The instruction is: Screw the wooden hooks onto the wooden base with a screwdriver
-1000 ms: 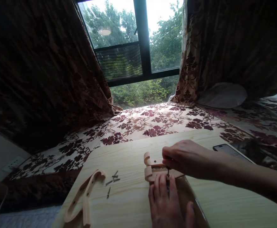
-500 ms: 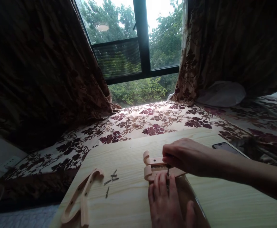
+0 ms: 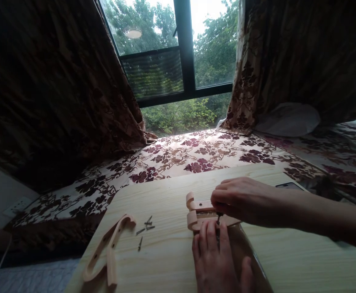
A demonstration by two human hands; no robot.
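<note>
My right hand (image 3: 235, 199) is closed around a screwdriver-like tool; only its thin dark shaft (image 3: 219, 218) shows, pointing down at a pale wooden piece, and its handle is hidden. That wooden piece (image 3: 200, 220) has a curled end. A second curled wooden piece (image 3: 200, 204), with a dark hole, lies just behind it. My left hand (image 3: 216, 260) lies flat with fingers stretched, fingertips touching the nearer piece. Beneath the hand is a flat brown, glossy-edged item (image 3: 247, 252). To the left, several screws (image 3: 147, 228) lie loose beside two more bent wooden pieces (image 3: 112, 252).
All of this is on a light wooden tabletop (image 3: 162, 203). A phone (image 3: 289, 186) lies near its far right edge, partly behind my right arm. Beyond are a floral-covered ledge (image 3: 193, 150), a window (image 3: 186, 49) and dark patterned curtains (image 3: 245, 89).
The view has shifted slightly, so the scene sits a little to the right. My right hand has turned at the wrist over the tool, and my arm now covers more of the phone.
</note>
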